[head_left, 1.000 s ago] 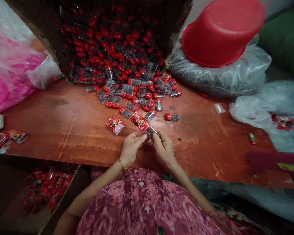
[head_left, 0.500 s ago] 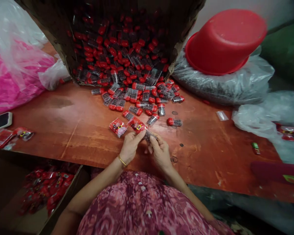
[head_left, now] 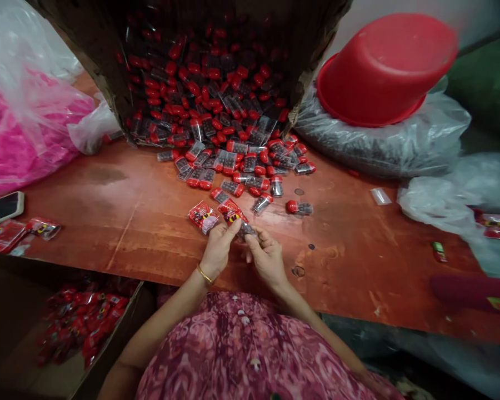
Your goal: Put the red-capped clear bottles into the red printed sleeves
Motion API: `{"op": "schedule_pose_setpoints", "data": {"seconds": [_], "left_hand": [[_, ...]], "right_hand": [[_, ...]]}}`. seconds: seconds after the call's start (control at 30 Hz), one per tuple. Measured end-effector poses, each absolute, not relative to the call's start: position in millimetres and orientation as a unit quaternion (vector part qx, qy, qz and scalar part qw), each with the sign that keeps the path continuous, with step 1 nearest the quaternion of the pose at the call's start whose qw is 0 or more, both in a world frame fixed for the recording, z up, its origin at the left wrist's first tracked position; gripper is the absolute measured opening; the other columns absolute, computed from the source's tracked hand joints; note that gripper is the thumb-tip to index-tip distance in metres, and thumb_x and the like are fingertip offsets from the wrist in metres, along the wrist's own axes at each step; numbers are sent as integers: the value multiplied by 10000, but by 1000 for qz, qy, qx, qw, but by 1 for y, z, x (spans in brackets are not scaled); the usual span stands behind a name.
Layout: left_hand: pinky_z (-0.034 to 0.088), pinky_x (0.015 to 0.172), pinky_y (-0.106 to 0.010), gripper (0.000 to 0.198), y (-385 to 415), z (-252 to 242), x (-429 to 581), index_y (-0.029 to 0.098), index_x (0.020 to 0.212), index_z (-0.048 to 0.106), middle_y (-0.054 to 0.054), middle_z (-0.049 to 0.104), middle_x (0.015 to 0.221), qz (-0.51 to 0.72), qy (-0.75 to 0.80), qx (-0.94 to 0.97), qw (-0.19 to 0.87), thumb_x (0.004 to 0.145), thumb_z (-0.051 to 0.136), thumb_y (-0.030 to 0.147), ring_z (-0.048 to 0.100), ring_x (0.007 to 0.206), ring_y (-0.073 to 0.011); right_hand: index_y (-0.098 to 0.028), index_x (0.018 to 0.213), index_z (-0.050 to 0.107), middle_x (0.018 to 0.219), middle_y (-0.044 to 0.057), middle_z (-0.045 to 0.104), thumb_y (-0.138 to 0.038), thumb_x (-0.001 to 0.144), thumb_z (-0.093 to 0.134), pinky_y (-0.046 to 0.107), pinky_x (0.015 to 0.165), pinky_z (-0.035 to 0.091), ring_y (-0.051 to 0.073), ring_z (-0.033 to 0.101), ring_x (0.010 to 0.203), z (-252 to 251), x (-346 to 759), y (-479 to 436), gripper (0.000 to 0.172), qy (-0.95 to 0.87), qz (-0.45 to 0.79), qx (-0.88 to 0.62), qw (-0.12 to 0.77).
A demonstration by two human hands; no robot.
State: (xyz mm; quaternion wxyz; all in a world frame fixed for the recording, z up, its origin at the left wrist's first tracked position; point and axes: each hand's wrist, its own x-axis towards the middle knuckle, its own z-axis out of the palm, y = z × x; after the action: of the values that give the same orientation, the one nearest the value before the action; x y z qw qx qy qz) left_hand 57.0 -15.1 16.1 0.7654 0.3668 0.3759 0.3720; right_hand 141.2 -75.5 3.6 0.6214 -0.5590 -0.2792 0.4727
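My left hand [head_left: 218, 247], with a gold bangle on its wrist, pinches a small red printed packet [head_left: 230, 211] between thumb and fingers. Against the packet's lower right corner, my right hand [head_left: 267, 258] grips a small clear case with dark dots [head_left: 246, 229]; whether this case is partly inside the packet I cannot make out. A second red packet [head_left: 203, 216] lies flat just left of my left hand. Beyond both hands, several clear cases with red caps [head_left: 233, 161] spread across the table. One more red-capped case [head_left: 299, 208] lies apart to the right.
A large open carton [head_left: 316, 66] at the back spills red-capped cases. Left stand a bag of pink pieces [head_left: 33, 122] and a phone [head_left: 4, 208]. An upturned red tub [head_left: 387, 72] rests on a stuffed bag [head_left: 370, 144]. Below left, a box [head_left: 108, 339] holds red packets.
Both hands have shifted slightly left with the packet and the clear case, and the case now sits closer against the packet. The view has moved a little.
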Motion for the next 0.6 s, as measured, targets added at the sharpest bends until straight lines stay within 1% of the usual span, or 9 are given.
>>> {"op": "schedule_pose_setpoints", "data": {"seconds": [0.03,0.1,0.2,0.27,0.4,0.43,0.5,0.57,0.6], "left_hand": [[403,529,-207,370,-15,16,57,130,613,600,1,597,580,376,372,361,768,623,715,481,500,527,-82],[396,499,-214,390,-17,16,58,132,614,591,4,591,558,367,366,354,779,614,714,502,488,491,-82],[368,432,-221,406,-20,17,57,138,633,591,16,569,508,338,361,345,797,587,725,518,458,420,-83],[390,452,-224,388,-20,19,55,138,662,604,10,588,532,325,353,335,811,581,740,493,485,442,-91],[440,561,-231,337,-18,27,51,134,656,611,-15,634,622,341,353,314,812,579,763,424,560,562,-110],[447,588,-237,336,-18,28,51,134,658,613,-16,639,634,359,363,306,804,568,770,417,573,590,-117],[456,626,-249,347,-22,29,53,137,689,628,-17,646,649,391,384,286,786,545,781,413,589,625,-130],[456,629,-250,348,-25,28,56,137,700,635,-15,645,640,401,398,274,778,527,788,397,584,618,-127],[453,619,-244,333,-26,28,56,137,686,631,-8,638,628,404,402,271,776,519,793,375,573,603,-119]], "right_hand": [[-203,897,507,443,-122,468,-413,714,630,178,362,351,53,408,322,3,142,-75,304,-282,475,-555,622],[-212,821,475,429,-126,468,-411,693,651,165,349,336,51,410,318,1,144,-74,295,-286,477,-549,623],[-213,762,452,466,-104,527,-425,667,670,156,326,316,48,421,320,1,147,-72,318,-283,466,-555,628],[-212,741,450,459,-99,537,-426,656,677,154,321,311,49,420,316,2,148,-72,324,-283,458,-556,634],[-209,737,469,466,-91,536,-405,681,669,159,331,319,49,415,323,6,150,-75,285,-314,460,-557,616],[-209,749,480,493,-82,550,-393,695,662,164,347,338,54,438,346,6,150,-76,265,-326,451,-563,611],[-210,774,503,583,-51,598,-360,715,659,185,421,409,76,523,445,5,150,-80,225,-353,419,-575,608],[-212,795,521,672,-24,637,-331,719,666,203,503,456,97,585,552,2,149,-82,202,-377,396,-578,606],[-214,803,527,684,-23,643,-324,721,668,205,518,463,99,593,569,1,149,-82,197,-383,398,-573,605]]}}
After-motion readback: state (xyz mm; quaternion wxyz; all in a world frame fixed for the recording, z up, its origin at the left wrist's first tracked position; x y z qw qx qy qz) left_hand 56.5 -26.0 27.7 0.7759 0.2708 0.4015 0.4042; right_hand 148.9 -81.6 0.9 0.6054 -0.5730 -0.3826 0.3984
